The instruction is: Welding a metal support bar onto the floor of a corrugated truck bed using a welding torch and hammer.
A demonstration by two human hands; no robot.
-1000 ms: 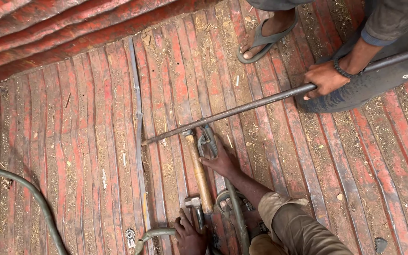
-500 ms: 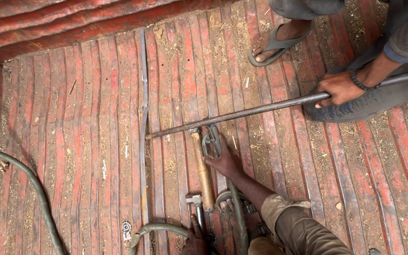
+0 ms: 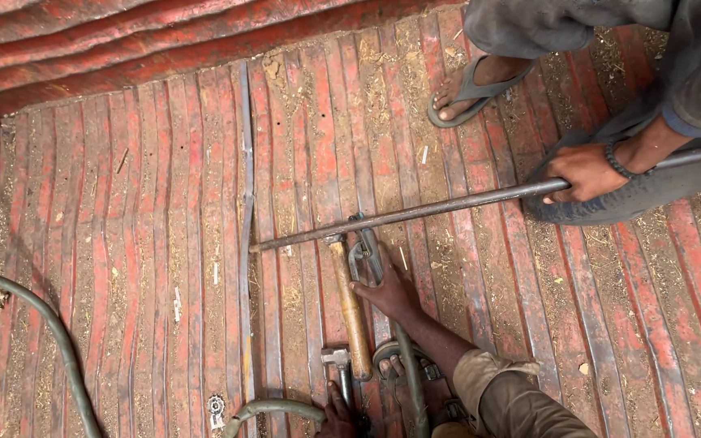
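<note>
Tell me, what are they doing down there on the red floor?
The person's right hand grips a welding holder at a long steel rod. A co-worker's hand holds the rod farther along. The left hand is by a small hammer; a wooden-handled hammer lies on the ribbed floor.

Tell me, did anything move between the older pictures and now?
Hardly anything. Only the view turned a little. The right hand still has its grip on the metal clamp beside the big hammer. The left hand stays at the bottom edge by the small hammer. The other person's hand still holds the long rod in the same spot.
</note>
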